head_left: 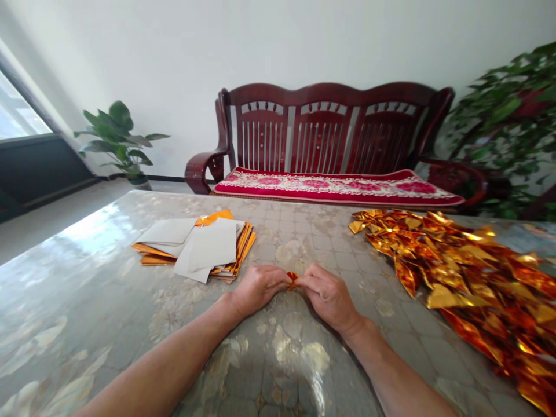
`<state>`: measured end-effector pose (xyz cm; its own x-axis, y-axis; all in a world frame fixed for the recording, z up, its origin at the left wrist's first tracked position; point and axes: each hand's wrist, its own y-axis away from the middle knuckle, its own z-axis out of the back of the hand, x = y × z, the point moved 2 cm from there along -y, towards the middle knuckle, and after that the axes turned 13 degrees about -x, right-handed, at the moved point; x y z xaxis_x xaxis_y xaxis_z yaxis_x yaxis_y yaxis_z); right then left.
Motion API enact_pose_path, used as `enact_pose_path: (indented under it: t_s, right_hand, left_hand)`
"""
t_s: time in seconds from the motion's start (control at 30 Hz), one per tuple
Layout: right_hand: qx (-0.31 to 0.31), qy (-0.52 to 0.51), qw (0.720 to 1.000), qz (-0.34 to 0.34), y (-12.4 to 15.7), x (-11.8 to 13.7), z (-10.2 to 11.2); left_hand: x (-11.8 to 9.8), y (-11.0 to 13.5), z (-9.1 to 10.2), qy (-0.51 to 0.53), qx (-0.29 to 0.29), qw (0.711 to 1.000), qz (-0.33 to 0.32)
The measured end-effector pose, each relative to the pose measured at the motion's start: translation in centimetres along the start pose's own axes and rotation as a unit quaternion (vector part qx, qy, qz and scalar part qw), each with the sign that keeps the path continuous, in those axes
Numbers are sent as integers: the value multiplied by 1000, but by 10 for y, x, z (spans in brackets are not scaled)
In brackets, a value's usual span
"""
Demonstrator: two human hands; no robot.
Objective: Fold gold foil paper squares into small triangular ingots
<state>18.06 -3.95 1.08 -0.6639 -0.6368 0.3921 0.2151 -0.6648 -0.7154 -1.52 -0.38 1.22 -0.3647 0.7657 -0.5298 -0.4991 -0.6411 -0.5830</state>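
Both hands meet at the middle of the table (87, 301). My left hand (256, 288) and my right hand (329, 296) are closed, pinching a small piece of gold foil paper (292, 280) between their fingertips, low over the tabletop. Most of that piece is hidden by the fingers. To the left lies a stack of flat foil sheets (204, 246), white side up with gold edges showing. To the right spreads a large heap of folded gold foil pieces (469, 272).
The table has a glossy patterned cover. Behind it stands a dark red wooden bench (325, 133) with a red floral cushion. A potted plant (119, 139) is at the back left, a leafy plant (508, 121) at the right, a window at far left.
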Motion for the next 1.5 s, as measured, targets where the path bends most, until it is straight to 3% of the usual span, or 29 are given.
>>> enact_pose_path:
  t_s: [0.33,0.47,0.6,0.7,0.97,1.5]
  right_hand:
    - [-58,-23,998,-30,-2,0,1]
    - [-68,-4,993,-92,-1,-5,-1]
    - [-45,8,993,-112,1,-9,-1]
    - [-22,4,995,-101,1,-8,-1]
    - [-13,3,994,-106,0,-5,-4]
    - [-15,9,993,-114,1,-4,-9]
  left_hand:
    - [0,3,-1,-24,-12,999,46]
    - [3,5,-3,-31,-32,994,96]
    - [4,3,-4,-18,-35,989,142]
    - [3,1,-4,-22,-5,987,158]
    - [4,-1,-2,-216,42,969,111]
    - [-1,-4,-5,-222,78,969,82]
